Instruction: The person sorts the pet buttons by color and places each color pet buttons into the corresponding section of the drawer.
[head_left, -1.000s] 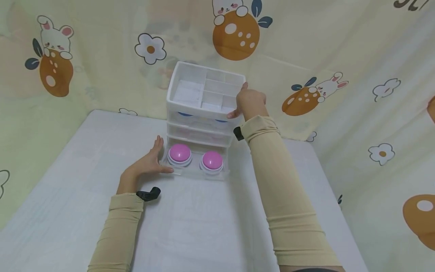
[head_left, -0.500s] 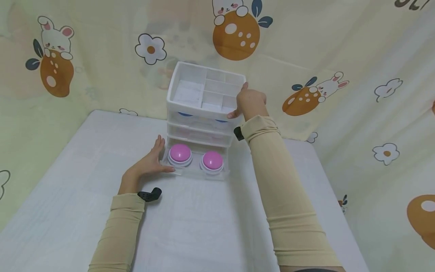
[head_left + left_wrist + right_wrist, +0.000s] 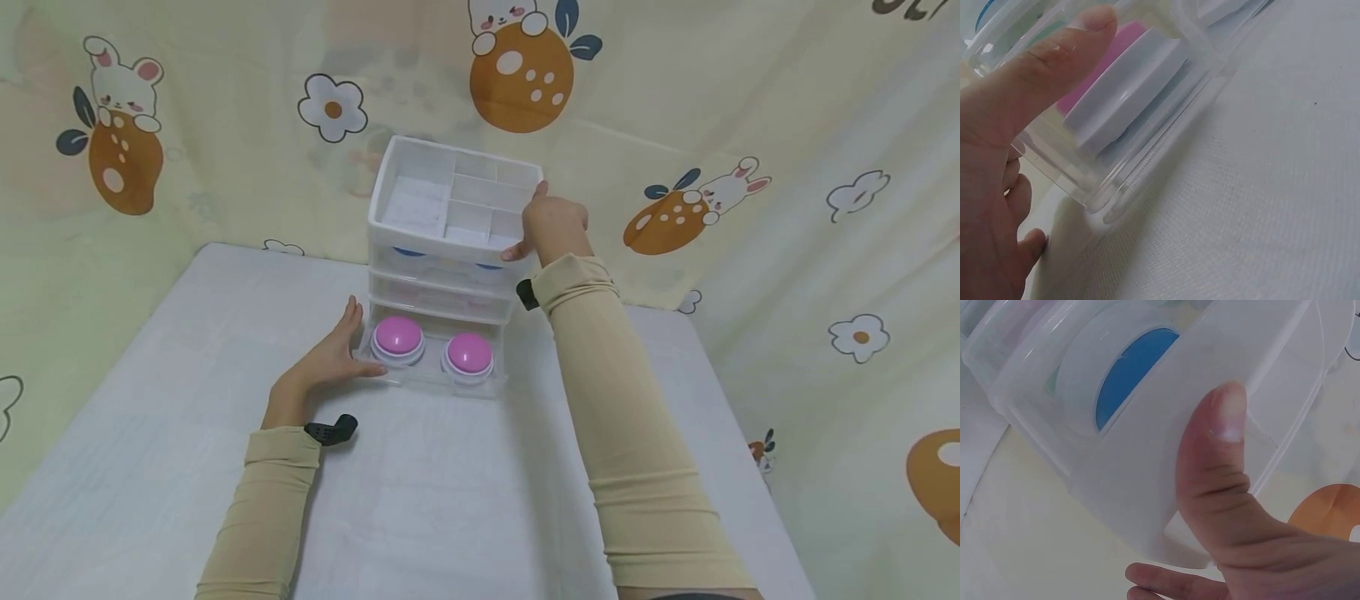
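Observation:
A white plastic drawer organizer (image 3: 442, 237) stands on the covered table. Its bottom clear drawer (image 3: 427, 383) is pulled out and holds two pink dome-topped buttons with white bases, the left button (image 3: 398, 336) and the right button (image 3: 468, 354). My left hand (image 3: 326, 358) is at the drawer's left front corner, thumb along the front and fingers spread beside its side. In the left wrist view that thumb lies close to a pink button (image 3: 1125, 87). My right hand (image 3: 553, 225) grips the organizer's upper right side, thumb on the front and other fingers around the side.
The organizer's divided top tray (image 3: 412, 200) has several compartments. Blue-topped round items (image 3: 1132, 378) show through the upper drawer, which is closed. A patterned curtain (image 3: 247, 167) hangs directly behind. White cloth (image 3: 420, 500) covers the table in front.

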The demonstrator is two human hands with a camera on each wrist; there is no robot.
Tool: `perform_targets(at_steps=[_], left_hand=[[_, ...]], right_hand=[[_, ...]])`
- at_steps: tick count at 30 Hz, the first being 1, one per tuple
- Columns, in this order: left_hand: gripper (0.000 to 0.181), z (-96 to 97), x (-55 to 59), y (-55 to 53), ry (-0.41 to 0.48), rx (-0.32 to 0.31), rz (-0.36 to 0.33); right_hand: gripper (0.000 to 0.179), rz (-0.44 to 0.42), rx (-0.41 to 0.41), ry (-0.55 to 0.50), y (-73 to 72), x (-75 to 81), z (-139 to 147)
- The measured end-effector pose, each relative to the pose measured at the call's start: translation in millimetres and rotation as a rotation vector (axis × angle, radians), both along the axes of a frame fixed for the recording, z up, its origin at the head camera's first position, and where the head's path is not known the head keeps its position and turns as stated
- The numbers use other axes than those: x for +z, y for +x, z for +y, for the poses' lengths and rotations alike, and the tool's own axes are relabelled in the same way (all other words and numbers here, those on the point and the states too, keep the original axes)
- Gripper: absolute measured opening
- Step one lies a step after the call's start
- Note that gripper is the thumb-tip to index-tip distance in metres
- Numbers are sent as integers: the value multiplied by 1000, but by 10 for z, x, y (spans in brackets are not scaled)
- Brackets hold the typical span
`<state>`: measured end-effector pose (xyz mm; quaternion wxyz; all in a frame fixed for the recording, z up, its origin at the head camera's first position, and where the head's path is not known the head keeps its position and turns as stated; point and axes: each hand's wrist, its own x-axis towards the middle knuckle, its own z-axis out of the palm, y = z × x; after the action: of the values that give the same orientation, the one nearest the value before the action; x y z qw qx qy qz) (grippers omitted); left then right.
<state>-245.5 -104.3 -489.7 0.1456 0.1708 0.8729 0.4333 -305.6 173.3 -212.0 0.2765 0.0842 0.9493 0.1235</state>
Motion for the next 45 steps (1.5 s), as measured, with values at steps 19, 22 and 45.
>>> perform_targets(at_steps=[19,22,45], left_hand=[[125,-5,-47,-15,39,34,8],[124,-2,-44,-9,36,40,0],[119,-6,-8,29,15,41,-10]], right_hand=[[124,-2,12,6,0,-5,20],[124,-4,16,8,1,-7,19],[125,6,6,-17,2,-4,13]])
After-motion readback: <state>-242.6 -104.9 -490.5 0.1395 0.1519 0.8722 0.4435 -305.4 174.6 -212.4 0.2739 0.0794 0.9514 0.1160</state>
